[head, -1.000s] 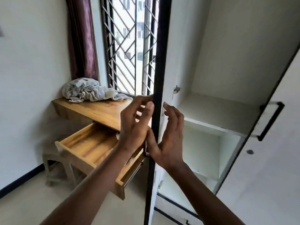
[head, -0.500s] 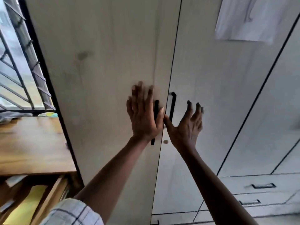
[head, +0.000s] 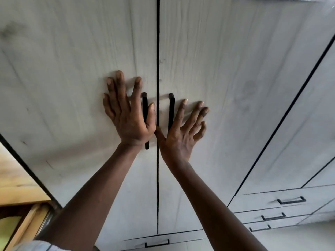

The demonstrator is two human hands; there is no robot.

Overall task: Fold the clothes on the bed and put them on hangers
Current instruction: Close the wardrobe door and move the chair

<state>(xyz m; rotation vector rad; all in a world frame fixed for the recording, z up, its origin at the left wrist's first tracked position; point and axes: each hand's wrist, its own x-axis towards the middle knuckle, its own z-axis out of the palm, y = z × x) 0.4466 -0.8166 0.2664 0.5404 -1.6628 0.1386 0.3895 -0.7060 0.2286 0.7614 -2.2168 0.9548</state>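
Note:
Two pale grey wardrobe doors stand shut side by side, the left door (head: 72, 78) and the right door (head: 226, 69), with a thin dark gap between them. My left hand (head: 126, 113) presses flat on the left door, fingers spread, over its black bar handle (head: 145, 105). My right hand (head: 183, 131) touches the right door with spread fingers, just right of the other black handle (head: 171, 109). Neither hand holds anything. No clothes, bed or hangers are in view.
A wooden desk top (head: 16, 182) and its pulled-out drawer (head: 23, 227) sit at the lower left, close to the wardrobe's side. Grey drawers with black handles (head: 291, 200) are at the lower right, another drawer (head: 157, 242) below the doors.
The left wardrobe door swung shut against the right one. Both hands went from its edge to flat on the door fronts, and my view turned right, away from the window.

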